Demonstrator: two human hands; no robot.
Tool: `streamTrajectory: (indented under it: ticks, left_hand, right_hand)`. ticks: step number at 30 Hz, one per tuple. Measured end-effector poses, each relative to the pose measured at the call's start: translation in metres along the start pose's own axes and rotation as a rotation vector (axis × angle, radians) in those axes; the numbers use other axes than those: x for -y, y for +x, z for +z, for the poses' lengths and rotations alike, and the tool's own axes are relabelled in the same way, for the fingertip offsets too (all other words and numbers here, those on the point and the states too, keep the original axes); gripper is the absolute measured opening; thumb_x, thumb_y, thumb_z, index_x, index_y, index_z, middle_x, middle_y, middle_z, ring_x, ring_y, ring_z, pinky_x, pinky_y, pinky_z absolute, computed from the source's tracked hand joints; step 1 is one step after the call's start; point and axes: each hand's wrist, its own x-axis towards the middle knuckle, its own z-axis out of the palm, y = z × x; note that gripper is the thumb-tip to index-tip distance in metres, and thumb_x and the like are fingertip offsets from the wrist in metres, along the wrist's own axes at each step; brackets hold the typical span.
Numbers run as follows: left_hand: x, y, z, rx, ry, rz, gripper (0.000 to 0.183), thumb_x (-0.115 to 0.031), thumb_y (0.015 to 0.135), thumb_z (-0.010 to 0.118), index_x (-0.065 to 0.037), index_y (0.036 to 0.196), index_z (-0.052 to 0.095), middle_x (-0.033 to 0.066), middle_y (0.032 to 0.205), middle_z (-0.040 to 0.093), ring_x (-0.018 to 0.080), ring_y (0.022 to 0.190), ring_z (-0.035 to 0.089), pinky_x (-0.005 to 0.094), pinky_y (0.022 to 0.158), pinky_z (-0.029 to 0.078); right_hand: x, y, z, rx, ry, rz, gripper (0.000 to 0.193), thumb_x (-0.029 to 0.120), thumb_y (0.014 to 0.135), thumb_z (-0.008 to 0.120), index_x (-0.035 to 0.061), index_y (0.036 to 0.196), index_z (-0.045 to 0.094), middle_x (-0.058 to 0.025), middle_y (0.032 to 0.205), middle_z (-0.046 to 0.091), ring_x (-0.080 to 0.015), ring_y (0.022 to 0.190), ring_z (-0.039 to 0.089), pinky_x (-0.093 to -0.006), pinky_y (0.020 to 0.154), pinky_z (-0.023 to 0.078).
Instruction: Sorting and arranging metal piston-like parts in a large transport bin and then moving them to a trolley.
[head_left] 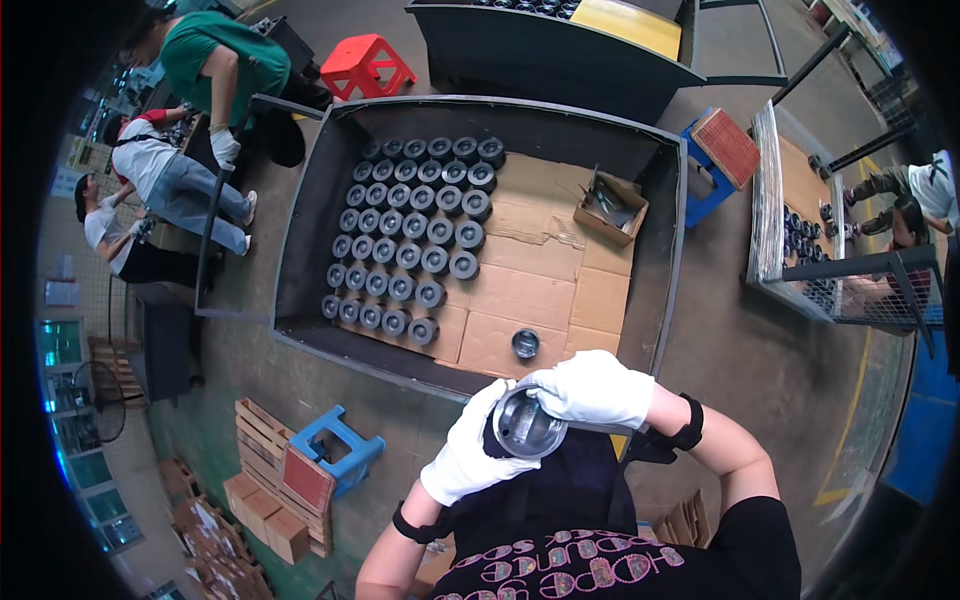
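Note:
In front of my chest I hold a grey metal piston [525,432], its hollow side tilted up toward me. My white-gloved left hand [465,455] wraps around the piston's left side. At the upper right edge of the same part, my gloved right hand [593,392] has its fingers closed over the rim; whether they hold anything small is hidden. Just beyond my hands, a single piston [525,344] stands on the cardboard [515,310] lining a large dark metal bin [660,330]. Rows of dark pistons [408,257] fill the bin's left part.
A small open cardboard box [610,208] with tools or scraps sits at the bin's right. Around the bin stand a red stool [367,66] and blue stools [345,445]. Wooden pallets [262,445] lie lower left. Several people work at left; another is far right beside a second bin [785,190].

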Motion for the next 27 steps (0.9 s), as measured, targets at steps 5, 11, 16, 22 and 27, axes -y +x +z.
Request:
streamTrajectory:
  ticks: [5,11,16,22,27]
  left_hand:
    - [0.003,0.028,0.008,-0.195,0.190,-0.015,0.103,-0.023,0.057,0.095,0.003,0.138,0.037,0.0180,0.125,0.058,0.0291,0.114,0.061,0.0378,0.100,0.048]
    - [0.020,0.069,-0.001,-0.331,0.268,-0.026,0.090,-0.019,0.059,0.093,0.002,0.131,0.043,0.0152,0.113,0.061,0.0285,0.102,0.064,0.0369,0.092,0.051]
    - [0.024,0.100,-0.039,-0.282,0.357,0.066,0.077,-0.010,0.058,0.088,0.002,0.124,0.050,0.0161,0.110,0.060,0.0315,0.098,0.064,0.0370,0.089,0.051]
    - [0.036,0.116,-0.054,-0.221,0.387,0.072,0.074,-0.017,0.062,0.089,0.004,0.122,0.051,0.0191,0.110,0.061,0.0363,0.100,0.063,0.0416,0.089,0.051]
    - [0.042,0.123,-0.049,-0.212,0.370,0.080,0.075,-0.016,0.063,0.088,0.003,0.124,0.049,0.0188,0.110,0.060,0.0361,0.100,0.062,0.0424,0.089,0.051]
  right_hand:
    - [-0.029,0.015,0.012,-0.107,0.153,0.047,0.028,0.031,0.096,0.052,0.0208,0.118,0.065,-0.0115,0.082,0.070,-0.0323,0.070,0.068,-0.0406,0.063,0.054]
    - [-0.024,0.041,0.022,-0.323,0.185,0.261,0.027,0.024,0.093,0.058,0.0099,0.116,0.063,-0.0159,0.081,0.069,-0.0339,0.072,0.068,-0.0423,0.067,0.055]
    - [-0.019,0.053,0.010,-0.525,0.390,0.150,0.022,0.009,0.089,0.059,0.0036,0.110,0.063,-0.0173,0.106,0.067,-0.0299,0.067,0.068,-0.0394,0.057,0.055]
    - [-0.023,0.052,-0.006,-0.474,0.153,0.188,0.032,0.004,0.081,0.059,0.0118,0.112,0.066,-0.0073,0.064,0.065,-0.0238,0.052,0.064,-0.0324,0.051,0.051]
    - [-0.030,0.066,-0.002,-0.287,0.001,0.226,0.035,0.009,0.079,0.060,0.0180,0.112,0.067,-0.0048,0.061,0.063,-0.0216,0.048,0.061,-0.0320,0.047,0.049]
